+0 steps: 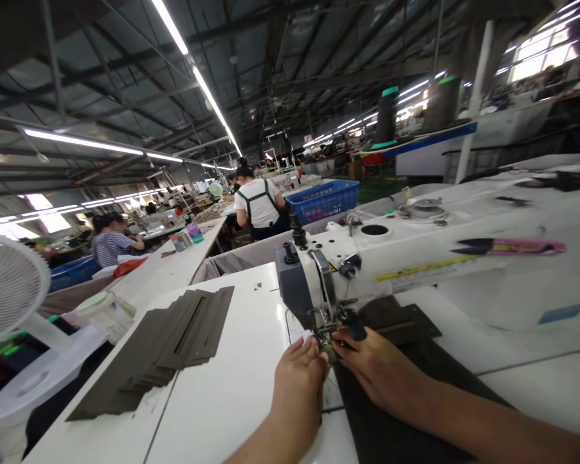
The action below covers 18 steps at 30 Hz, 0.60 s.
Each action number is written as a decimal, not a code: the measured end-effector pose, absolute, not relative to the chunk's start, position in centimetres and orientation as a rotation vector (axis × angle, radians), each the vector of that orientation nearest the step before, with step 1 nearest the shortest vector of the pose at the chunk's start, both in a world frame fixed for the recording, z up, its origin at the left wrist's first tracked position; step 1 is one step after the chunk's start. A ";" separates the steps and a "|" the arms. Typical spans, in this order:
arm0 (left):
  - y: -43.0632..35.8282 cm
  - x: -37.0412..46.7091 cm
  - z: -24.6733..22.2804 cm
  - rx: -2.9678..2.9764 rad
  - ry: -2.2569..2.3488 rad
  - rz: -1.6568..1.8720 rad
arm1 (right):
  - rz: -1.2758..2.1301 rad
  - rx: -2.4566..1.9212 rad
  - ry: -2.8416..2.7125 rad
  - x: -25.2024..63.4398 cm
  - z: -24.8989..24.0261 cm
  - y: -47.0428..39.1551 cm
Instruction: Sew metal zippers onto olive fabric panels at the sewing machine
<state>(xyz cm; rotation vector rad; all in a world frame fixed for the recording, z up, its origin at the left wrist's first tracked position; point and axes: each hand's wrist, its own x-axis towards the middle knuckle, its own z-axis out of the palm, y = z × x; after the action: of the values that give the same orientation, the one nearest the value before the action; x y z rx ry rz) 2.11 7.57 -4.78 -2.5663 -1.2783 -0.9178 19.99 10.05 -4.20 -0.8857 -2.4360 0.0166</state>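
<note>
Dark cloth [379, 441], partly under right hand [379, 374], left hand [300, 374] beside

pretty decent open strip of white desk [241, 341] between the dark cloth stack [159, 348] and the left hand [299, 374], barely any gap between the hands up front, sewing machine [464, 293] blocking straight ahead of the right hand [381, 370], fan [9, 290] hogging the far left

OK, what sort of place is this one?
Probably a sewing factory floor: there's a sewing machine up front, a fanned stack of dark flat pieces to its left, and large thread spools behind.
</note>
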 end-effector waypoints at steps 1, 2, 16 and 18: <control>7.6 2.1 -4.8 -2.570 -1.282 -0.921 | 0.019 -0.899 -2.442 20.0 -4.2 10.0; 7.6 2.1 -4.7 -2.573 -1.287 -0.925 | 0.017 -0.909 -2.447 19.9 -4.3 10.0; 8.2 2.2 -4.1 -2.595 -1.345 -0.954 | 0.010 -0.897 -2.440 20.0 -4.4 10.7; 8.4 2.2 -4.2 -2.589 -1.342 -0.961 | 0.000 -0.903 -2.435 19.9 -4.4 10.9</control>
<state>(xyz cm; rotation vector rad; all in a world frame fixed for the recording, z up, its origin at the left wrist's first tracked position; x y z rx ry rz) 2.19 8.37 -4.23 -2.5889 -1.3420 -0.9610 19.94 10.86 -4.45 -0.9027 -2.4348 0.0001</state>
